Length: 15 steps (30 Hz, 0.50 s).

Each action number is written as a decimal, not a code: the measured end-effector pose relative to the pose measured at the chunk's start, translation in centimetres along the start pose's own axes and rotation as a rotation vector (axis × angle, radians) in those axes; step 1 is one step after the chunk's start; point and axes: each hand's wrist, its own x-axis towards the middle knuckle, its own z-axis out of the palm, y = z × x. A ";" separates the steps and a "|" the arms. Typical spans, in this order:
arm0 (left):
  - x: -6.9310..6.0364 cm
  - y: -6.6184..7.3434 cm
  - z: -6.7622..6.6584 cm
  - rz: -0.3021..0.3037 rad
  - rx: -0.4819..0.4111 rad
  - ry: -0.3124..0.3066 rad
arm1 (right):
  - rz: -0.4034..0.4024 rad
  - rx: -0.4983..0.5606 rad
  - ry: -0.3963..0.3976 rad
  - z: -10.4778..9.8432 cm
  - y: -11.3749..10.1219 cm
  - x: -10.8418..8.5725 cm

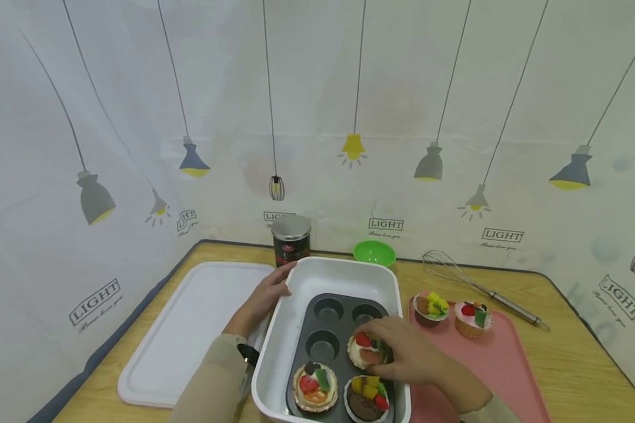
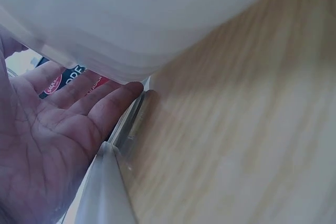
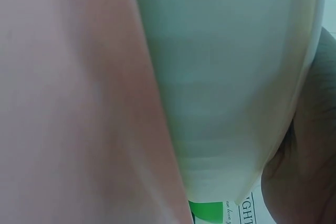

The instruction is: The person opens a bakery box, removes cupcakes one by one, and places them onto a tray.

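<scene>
A white deep tub (image 1: 272, 358) holds a dark muffin pan (image 1: 300, 352). My right hand (image 1: 410, 352) reaches into the tub and pinches a fruit tart (image 1: 357, 355) at a middle-right cup, thumb on its near side. Below it in the pan sit a tart with strawberry and kiwi (image 1: 314, 388) and a chocolate cupcake with fruit (image 1: 367, 405). My left hand (image 1: 267, 296) touches the tub's left side near the far corner. In the left wrist view its fingers (image 2: 113, 100) stretch fairly straight beside the tub's wall. The right wrist view hides the tart behind the tub.
Two more fruit cupcakes (image 1: 473, 320) stand on a pink tray (image 1: 487, 370) at the right. A whisk (image 1: 487, 289) lies behind it. A coffee tin (image 1: 291, 238) and a green bowl (image 1: 374, 253) stand at the back; a white tray (image 1: 190, 335) lies left.
</scene>
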 end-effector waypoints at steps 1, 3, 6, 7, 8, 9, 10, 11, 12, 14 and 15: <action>0.0 0.0 0.0 0.005 0.005 0.004 | 0.006 0.000 -0.002 0.0 0.0 0.0; 0.0 0.0 0.0 0.008 0.007 0.011 | 0.020 0.001 -0.009 0.0 0.0 0.0; 0.0 0.0 -0.1 0.003 0.012 0.013 | 0.032 0.010 -0.015 0.0 0.0 0.0; 0.0 0.0 -0.1 -0.001 0.007 0.011 | 0.033 0.015 -0.014 0.0 0.0 0.0; 0.0 -0.1 -0.1 0.000 0.002 0.002 | 0.032 0.018 -0.012 -0.1 -0.1 -0.1; 0.0 -0.1 -0.1 0.001 0.000 -0.010 | 0.027 0.021 -0.008 -0.1 -0.1 -0.1; 0.1 -0.1 -0.1 0.003 -0.002 -0.022 | 0.025 0.025 -0.005 -0.1 -0.1 -0.1; 0.1 0.0 -0.1 0.003 -0.007 -0.032 | 0.021 0.028 -0.002 -0.1 -0.1 -0.1; 0.0 0.0 -0.1 0.005 -0.010 -0.040 | 0.018 0.033 0.001 -0.1 -0.1 -0.1; -0.1 0.2 0.0 0.002 -0.013 -0.050 | 0.017 0.044 0.000 -0.1 -0.2 -0.1; -0.2 0.2 0.0 0.002 -0.010 -0.050 | 0.017 0.050 -0.002 -0.1 -0.2 0.0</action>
